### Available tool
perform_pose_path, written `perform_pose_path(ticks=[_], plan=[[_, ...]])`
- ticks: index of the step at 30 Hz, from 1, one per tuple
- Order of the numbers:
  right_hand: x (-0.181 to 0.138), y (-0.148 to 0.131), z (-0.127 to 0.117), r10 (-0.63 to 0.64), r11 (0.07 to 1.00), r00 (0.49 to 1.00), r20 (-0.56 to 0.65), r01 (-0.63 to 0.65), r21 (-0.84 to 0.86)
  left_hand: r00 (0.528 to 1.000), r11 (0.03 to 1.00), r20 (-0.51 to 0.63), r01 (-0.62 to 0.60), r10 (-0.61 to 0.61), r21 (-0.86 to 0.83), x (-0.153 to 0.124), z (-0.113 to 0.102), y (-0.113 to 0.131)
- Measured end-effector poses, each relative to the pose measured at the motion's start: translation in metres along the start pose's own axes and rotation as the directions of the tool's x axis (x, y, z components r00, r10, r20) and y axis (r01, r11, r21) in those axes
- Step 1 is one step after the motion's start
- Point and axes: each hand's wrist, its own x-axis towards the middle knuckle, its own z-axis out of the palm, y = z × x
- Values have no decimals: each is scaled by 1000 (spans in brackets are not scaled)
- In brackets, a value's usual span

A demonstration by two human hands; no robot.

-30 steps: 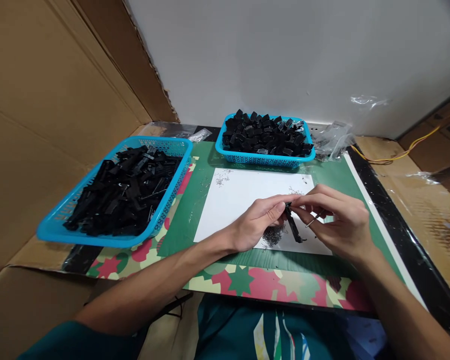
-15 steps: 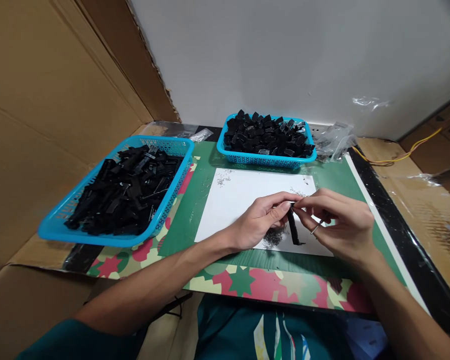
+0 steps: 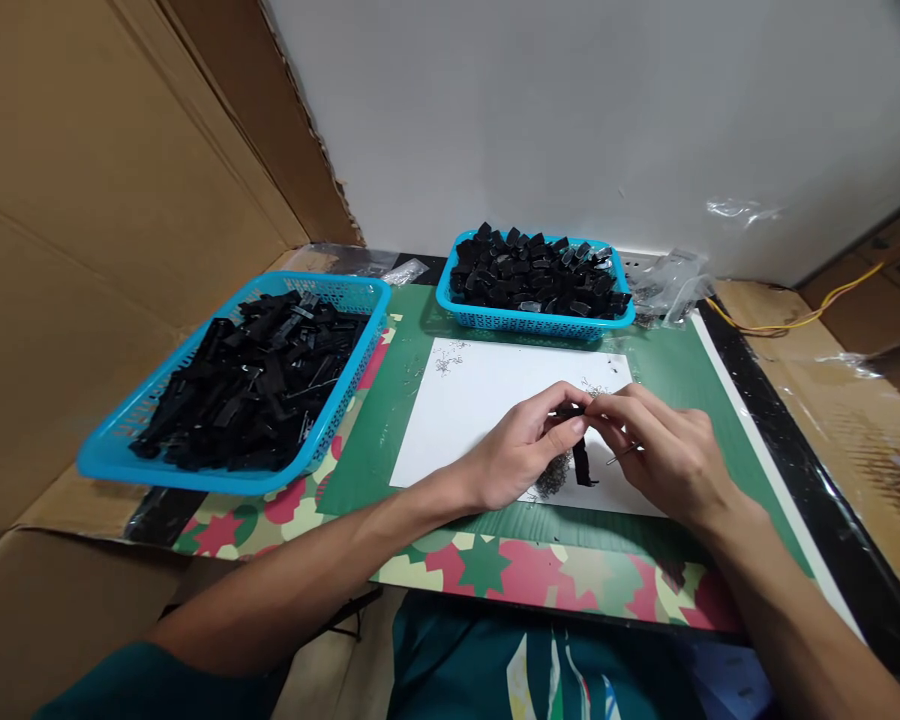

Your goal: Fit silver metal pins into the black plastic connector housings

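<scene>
Even soft light, faint shadows, wide-angle edge distortion

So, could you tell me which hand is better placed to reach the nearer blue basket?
Probably the left hand: the nearer blue basket lies on its side; the right hand sits farther off, holding a thin metal pin. Both touch the black strip.

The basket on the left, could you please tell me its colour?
The basket is bright blue; the head view shows it best.

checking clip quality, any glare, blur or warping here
Head view: soft, even light; no motion blur on the left hand or right hand; glare on the plastic wrap; wide-lens warping toward the frame edges; the black part they pinch shows little detail.
</scene>
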Motion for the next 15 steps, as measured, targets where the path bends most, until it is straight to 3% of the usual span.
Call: perform_pose_path(ticks=[5, 12, 15], plan=[[0, 0, -1, 14, 1000, 1000, -10, -14, -9, 997, 998, -74, 7, -2, 64, 0, -2, 1], [-9, 0, -1, -27, 999, 999, 28, 27, 18, 999, 980, -33, -3, 10, 199, -3, -1, 8], [-7, -3, 0, 14, 997, 1000, 3, -14, 77, 1000, 975, -17, -1, 5, 221, -4, -1, 10]])
